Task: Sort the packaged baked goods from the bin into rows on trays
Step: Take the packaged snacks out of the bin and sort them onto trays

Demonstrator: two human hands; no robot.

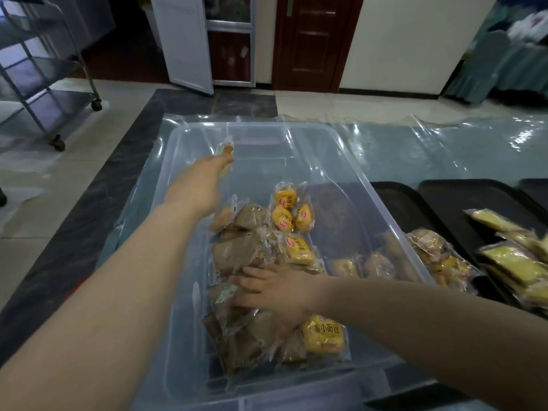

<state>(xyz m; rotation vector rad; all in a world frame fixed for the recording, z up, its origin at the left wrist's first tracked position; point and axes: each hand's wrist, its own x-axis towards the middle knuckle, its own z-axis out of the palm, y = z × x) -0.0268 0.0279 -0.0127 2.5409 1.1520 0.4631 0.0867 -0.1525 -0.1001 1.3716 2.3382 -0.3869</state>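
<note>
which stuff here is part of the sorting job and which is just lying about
Job: clear bin, packets in it, packet held by left hand, right hand on the pile, black trays with sorted packets.
Lying about: metal cart, doors.

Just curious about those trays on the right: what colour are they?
Black. The trays show best in the head view, right of the clear bin.

Hidden, cropped and blurred parts

Left hand [204, 179] fingertips hidden behind the small packet [226, 152], grip unclear; right hand [275, 289] covers brown packets [237, 253]; trays [474, 203] and yellow packets [510, 259] cut at right edge; cart [44, 69] motion-blurred, cropped left.
</note>
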